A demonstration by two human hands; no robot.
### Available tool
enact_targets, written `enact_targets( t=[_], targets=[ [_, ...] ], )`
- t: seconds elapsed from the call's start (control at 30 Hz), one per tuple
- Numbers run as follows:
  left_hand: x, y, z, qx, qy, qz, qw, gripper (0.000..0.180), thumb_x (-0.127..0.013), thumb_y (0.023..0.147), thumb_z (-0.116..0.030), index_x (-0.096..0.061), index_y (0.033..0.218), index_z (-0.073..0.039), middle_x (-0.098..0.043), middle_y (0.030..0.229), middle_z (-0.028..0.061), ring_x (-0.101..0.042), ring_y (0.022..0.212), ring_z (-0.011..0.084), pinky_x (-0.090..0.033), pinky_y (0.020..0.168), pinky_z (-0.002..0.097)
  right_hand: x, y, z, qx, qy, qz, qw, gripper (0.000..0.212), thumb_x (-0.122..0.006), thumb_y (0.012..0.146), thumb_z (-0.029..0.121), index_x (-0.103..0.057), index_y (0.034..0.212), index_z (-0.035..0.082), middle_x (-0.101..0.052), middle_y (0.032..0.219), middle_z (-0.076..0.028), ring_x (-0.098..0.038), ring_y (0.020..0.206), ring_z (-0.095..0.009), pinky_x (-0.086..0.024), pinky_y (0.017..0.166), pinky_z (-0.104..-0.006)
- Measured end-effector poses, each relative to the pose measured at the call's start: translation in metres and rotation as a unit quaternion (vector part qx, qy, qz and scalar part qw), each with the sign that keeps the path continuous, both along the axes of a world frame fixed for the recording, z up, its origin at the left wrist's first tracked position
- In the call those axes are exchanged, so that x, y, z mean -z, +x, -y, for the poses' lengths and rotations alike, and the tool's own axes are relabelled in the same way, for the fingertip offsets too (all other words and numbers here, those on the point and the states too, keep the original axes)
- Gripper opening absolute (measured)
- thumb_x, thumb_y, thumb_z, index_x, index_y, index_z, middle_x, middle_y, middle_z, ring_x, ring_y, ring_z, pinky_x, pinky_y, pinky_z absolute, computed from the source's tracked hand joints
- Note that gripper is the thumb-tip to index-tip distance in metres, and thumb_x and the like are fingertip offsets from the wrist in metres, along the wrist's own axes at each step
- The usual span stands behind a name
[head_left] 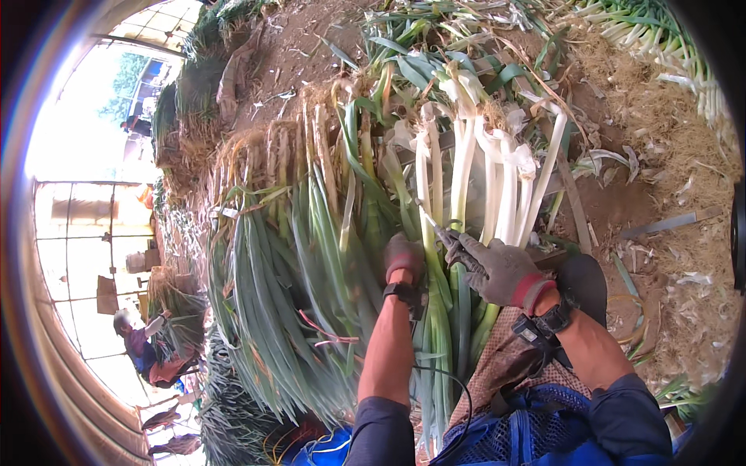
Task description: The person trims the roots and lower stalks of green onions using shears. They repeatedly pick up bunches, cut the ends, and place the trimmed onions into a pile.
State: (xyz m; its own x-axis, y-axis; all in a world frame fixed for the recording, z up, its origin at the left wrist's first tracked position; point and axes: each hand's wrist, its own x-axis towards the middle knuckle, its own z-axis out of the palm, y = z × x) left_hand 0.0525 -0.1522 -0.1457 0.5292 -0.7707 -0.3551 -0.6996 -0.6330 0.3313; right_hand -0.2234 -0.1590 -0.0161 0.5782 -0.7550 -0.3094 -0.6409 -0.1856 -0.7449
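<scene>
- Here, the right hand (501,272) is curled round a slim dark tool (452,237) pointing toward ten o'clock.
- At its nine o'clock, the left hand (404,258) curls among green leaves (342,252); I cannot tell what it pinches.

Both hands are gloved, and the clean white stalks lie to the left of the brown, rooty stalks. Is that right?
Not quite: the clean white stalks lie to the right of the brown, rooty stalks, as the head view shows. The left hand and right hand are both gloved.
</scene>
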Motion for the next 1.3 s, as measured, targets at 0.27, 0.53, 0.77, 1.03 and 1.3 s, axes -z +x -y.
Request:
enact_targets(
  t=[0.27, 0.53, 0.77, 1.03, 1.3],
  targets=[
    [-0.177, 0.089, 0.105, 0.136, -0.277, -0.123, 0.943, 0.016, -0.069, 0.094, -0.021, -0.069, 0.094, -0.005, -0.064, 0.077, 0.0037, -0.06, 0.063, 0.0174, -0.047, 0.055, 0.034, 0.002, -0.011, -0.002, -0.004, 0.029, -0.017, 0.999, 0.071, -0.068, 0.096, 0.041, -0.047, 0.16, 0.018, -0.07, 0.106, -0.028, -0.068, 0.104, -0.047, -0.052, 0.095, -0.0538],
    [-0.189, 0.117, 0.075, 0.083, -0.145, 0.228, 0.959, 0.058, -0.079, 0.094, -0.045, -0.064, 0.132, -0.003, -0.073, 0.11, 0.02, -0.073, 0.106, 0.0358, -0.058, 0.09, 0.0471, 0.014, -0.015, -0.008, 0.006, 0.036, 0.004, 0.999, 0.076, -0.069, 0.095, 0.047, -0.047, 0.161, 0.017, -0.068, 0.117, -0.03, -0.068, 0.107, -0.047, -0.052, 0.097, -0.054],
    [-0.133, 0.09, -0.032, -0.045, -0.102, 0.092, 0.99, 0.026, -0.072, 0.091, -0.029, -0.076, 0.102, -0.006, -0.076, 0.099, 0.0237, -0.075, 0.095, 0.0411, -0.058, 0.083, 0.05, 0.009, -0.014, -0.013, -0.007, 0.051, -0.02, 0.998, 0.075, -0.071, 0.094, 0.044, -0.048, 0.16, 0.019, -0.067, 0.113, -0.032, -0.068, 0.106, -0.048, -0.053, 0.096, -0.053],
    [-0.145, -0.027, -0.134, 0.187, 0.055, 0.091, 0.977, 0.029, -0.077, 0.09, -0.037, -0.075, 0.095, -0.008, -0.076, 0.087, 0.0164, -0.073, 0.08, 0.0397, -0.059, 0.071, 0.047, -0.018, -0.011, -0.015, -0.062, 0.028, 0.088, 0.994, 0.077, -0.073, 0.092, 0.04, -0.046, 0.161, 0.021, -0.069, 0.106, -0.03, -0.068, 0.102, -0.049, -0.053, 0.092, -0.0534],
    [-0.13, 0.013, -0.096, 0.057, -0.075, 0.115, 0.989, 0.037, -0.077, 0.092, -0.043, -0.078, 0.108, -0.011, -0.077, 0.097, 0.0131, -0.074, 0.094, 0.0368, -0.057, 0.084, 0.0449, -0.021, 0.011, -0.018, -0.091, 0.018, 0.055, 0.994, 0.074, -0.069, 0.096, 0.04, -0.044, 0.162, 0.018, -0.069, 0.109, -0.03, -0.068, 0.103, -0.047, -0.053, 0.093, -0.0533]
  ],
)
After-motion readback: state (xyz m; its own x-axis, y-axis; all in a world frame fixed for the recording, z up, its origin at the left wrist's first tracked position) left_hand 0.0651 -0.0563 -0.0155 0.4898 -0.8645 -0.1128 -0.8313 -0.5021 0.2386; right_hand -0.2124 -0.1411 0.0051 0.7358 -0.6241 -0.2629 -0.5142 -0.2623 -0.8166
